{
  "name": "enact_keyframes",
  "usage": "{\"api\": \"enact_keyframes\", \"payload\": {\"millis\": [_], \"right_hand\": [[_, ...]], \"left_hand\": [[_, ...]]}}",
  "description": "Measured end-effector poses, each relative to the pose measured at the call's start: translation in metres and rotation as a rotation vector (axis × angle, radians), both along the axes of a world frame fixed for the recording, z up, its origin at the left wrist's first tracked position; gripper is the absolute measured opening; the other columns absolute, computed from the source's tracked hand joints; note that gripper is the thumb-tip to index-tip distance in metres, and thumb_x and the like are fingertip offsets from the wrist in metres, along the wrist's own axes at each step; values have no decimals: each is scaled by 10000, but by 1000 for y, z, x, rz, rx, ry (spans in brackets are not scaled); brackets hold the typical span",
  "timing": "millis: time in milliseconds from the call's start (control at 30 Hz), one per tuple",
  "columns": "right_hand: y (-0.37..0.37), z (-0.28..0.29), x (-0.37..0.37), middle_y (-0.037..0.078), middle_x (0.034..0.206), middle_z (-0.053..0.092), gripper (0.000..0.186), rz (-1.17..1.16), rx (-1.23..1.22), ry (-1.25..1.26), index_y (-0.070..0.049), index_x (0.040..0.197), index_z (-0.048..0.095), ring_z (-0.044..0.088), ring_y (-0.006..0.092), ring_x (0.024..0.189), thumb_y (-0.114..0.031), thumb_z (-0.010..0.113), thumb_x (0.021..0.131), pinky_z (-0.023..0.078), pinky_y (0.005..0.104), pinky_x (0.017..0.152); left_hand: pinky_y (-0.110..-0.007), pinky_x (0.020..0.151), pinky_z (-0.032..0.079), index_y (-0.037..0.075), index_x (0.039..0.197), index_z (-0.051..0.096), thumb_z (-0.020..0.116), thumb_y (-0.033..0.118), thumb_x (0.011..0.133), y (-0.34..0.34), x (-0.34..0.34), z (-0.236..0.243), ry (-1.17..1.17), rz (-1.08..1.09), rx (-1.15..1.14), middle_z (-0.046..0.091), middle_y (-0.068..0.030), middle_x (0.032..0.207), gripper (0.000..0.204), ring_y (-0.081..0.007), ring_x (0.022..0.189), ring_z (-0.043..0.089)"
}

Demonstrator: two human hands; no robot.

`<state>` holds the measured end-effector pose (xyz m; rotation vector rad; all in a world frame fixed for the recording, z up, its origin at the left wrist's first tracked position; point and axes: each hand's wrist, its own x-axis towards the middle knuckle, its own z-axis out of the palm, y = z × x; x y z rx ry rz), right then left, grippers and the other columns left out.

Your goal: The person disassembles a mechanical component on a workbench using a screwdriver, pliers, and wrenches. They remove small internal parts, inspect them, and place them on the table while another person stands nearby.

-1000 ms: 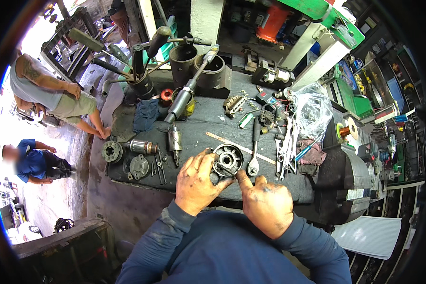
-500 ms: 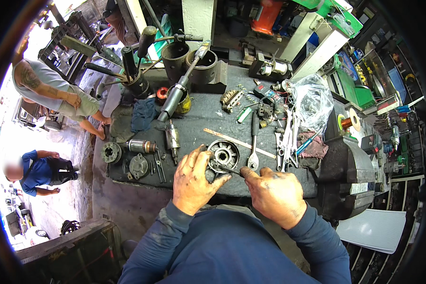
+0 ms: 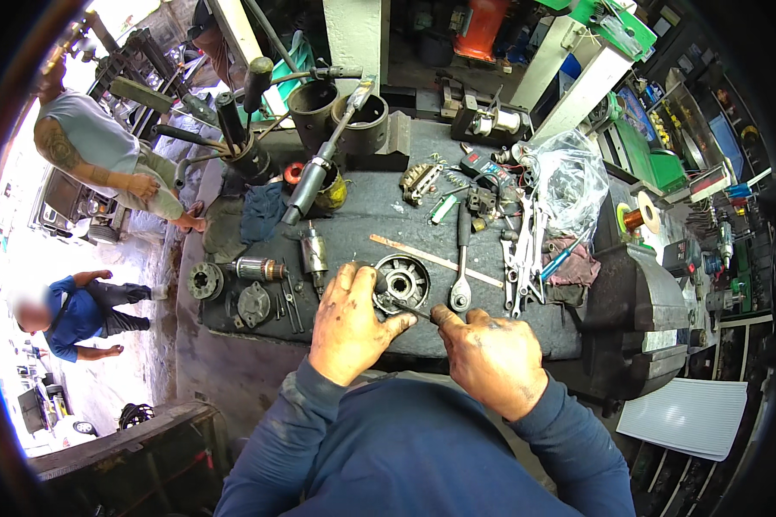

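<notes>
**Dark-topped workshop table (image 3: 351, 226), crowded**

Round metal housing (image 3: 415, 286): open ribbed face up, just right of left hand (image 3: 347, 326), ahead of right hand (image 3: 494, 353). Resting on table or slightly raised: cannot tell. Judged stiff, fairly heavy for its size, probably slick with grease; not fragile. Best held by outer rim, clear of inner ribs.

Left hand: fingers curled against left rim, thumb along near edge. Right hand: clenched round thin dark tool (image 3: 415, 311), tip at near rim.

Beyond left hand: metal shaft part (image 3: 314, 252). Left of left hand: copper-ended armature (image 3: 259, 269), flanged disc (image 3: 253, 302). Beyond right hand: ratchet wrench (image 3: 461, 291), flat copper-toned strip (image 3: 437, 261). Beyond and right of right hand: spanners (image 3: 524, 263), clear plastic bag (image 3: 572, 189).

In the way: strip and ratchet wrench, likely limiting any forward or rightward slide; shaft part, close to left knuckles.
</notes>
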<state>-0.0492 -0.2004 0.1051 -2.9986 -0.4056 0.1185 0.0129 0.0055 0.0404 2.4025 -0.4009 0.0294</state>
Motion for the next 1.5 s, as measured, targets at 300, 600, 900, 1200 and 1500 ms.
{"api": "enact_keyframes", "payload": {"millis": [300,600,900,1200,1500], "right_hand": [[-4,-5,0,112,767,704,279,4,34,12,-168,1247,770,732,276,636,-203,688,982,568,432,566],[-15,1,2,104,794,713,284,11,43,-18,-171,1254,777,731,278,643,-223,697,987,573,425,588],[-18,5,1,111,783,710,265,-9,102,-37,-154,1226,773,734,287,638,-221,695,981,580,420,586],[-25,3,-8,112,796,718,263,-66,74,-3,-166,1240,759,733,291,640,-245,686,1001,588,426,596],[-9,9,2,95,795,707,247,37,26,12,-164,1228,739,738,289,655,-242,677,1002,584,427,576]], "left_hand": [[-500,1018,542,6,1222,620,982,354,727,1,3,3,12,-28,43,619,-223,1272,704,-434,1191,638],[-501,994,571,12,1167,667,994,400,709,4,2,3,-63,-38,62,662,-243,1280,684,-448,1158,674],[-489,1043,564,40,1166,694,985,398,730,4,2,-2,-77,-58,77,639,-252,1390,634,-443,1244,657],[-482,1072,544,48,1226,688,963,461,739,10,9,-4,-79,-108,69,644,-228,1403,695,-425,1255,653],[-467,1024,549,-11,1328,538,1024,412,670,8,4,-11,-18,-15,-56,678,-201,1279,921,-406,1194,665]]}}
